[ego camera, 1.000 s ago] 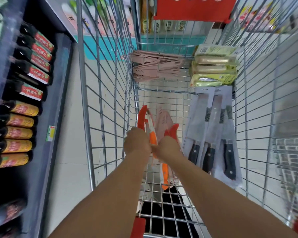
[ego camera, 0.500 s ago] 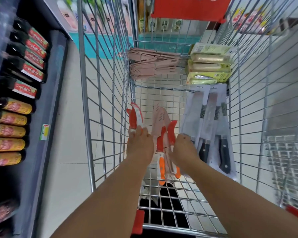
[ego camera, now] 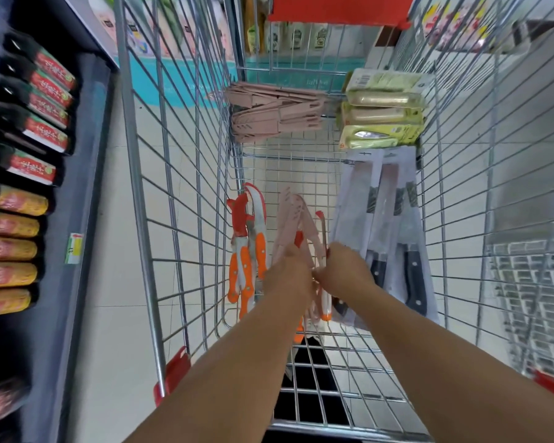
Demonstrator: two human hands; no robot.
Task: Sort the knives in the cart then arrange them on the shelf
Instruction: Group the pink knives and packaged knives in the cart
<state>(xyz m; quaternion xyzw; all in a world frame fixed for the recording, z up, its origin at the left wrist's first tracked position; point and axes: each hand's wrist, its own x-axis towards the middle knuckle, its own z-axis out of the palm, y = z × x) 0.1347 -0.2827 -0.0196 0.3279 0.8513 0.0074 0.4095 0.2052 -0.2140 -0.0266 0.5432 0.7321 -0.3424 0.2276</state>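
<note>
- Both your hands are down in the silver wire shopping cart (ego camera: 186,219), over the middle of its floor near the handle end. Your left hand (ego camera: 287,279) has its fingers curled into the loose pink plastic-sheathed knives (ego camera: 290,225); your right hand (ego camera: 343,271) looks closed on the same mixed bunch, though whether it pinches a pink sheath or the orange-and-white-handled knife (ego camera: 325,302) under it I cannot tell.
- Separate one kind per hand: keep pink in the left and draw the orange-handled one out by its handle, not the blade end.
- Lift clear of the wire floor so tips don't catch in the mesh, as I judge likely.
- Against the left wall, the orange-handled knives with red blade guards (ego camera: 247,247) lie together; set any orange one you free alongside them, handles towards you.
- By the right wall, the black-handled kitchen knives on white packaging cards (ego camera: 394,231) overlap in a row; leave them be.
- At the far left corner sits the stack of pink sheathed knives (ego camera: 275,113); your pink handful likely belongs there, laid the same way.
- At the far right corner the green boxed knives (ego camera: 384,110) are stacked.
</note>
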